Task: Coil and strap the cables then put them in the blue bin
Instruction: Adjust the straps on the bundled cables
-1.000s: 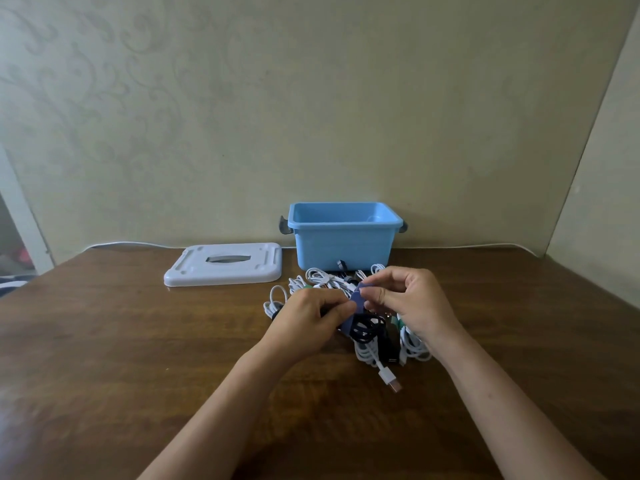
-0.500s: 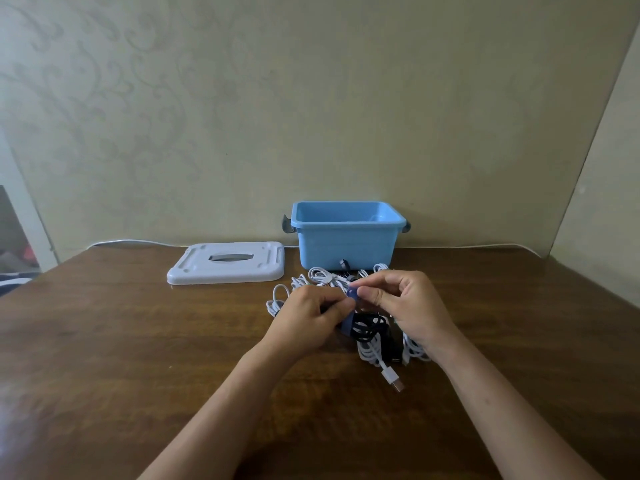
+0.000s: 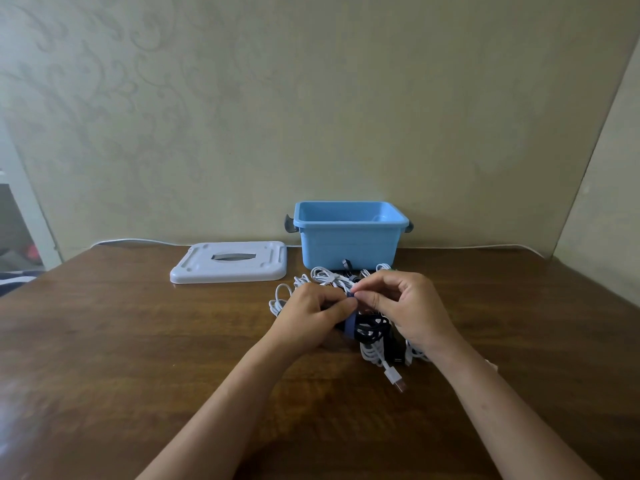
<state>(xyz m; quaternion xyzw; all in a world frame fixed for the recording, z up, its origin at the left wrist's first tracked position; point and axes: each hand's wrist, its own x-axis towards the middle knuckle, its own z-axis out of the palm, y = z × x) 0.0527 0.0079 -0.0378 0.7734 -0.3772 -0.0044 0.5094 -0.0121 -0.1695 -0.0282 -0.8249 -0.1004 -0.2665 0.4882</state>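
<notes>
1. Patterned beige wall backs a dark wooden worktop (image 3: pixel 138 341); the blue bin (image 3: pixel 349 244) stands at its far edge and serves as landmark.
2. Left of the bin, a white lid (image 3: pixel 230 263) lies flat, close beside it but apart.
3. Directly in front of the bin sits a heap of white cables (image 3: pixel 325 277), with a white USB plug (image 3: pixel 394 375) trailing out on the near side.
4. Over the heap, the left hand (image 3: pixel 308 317) curls round a black coiled cable (image 3: pixel 372 329), thumb pressing on a blue strap (image 3: pixel 350 325) wrapped round it.
5. The right hand (image 3: pixel 408 306), nearest the bin's right front corner, pinches the strap's free end between thumb and forefinger; the other fingers curl loosely.
6. Judgement: the coil is light, limp and springy, apt to unwind if released; grip it across the bundled loops beside the strap, not by a plug.
7. Compared with a second ago, the right hand's pinch has drawn the strap end up and leftward, against the left thumb, so the band looks tighter; the bin, lid and heap lie as before.
</notes>
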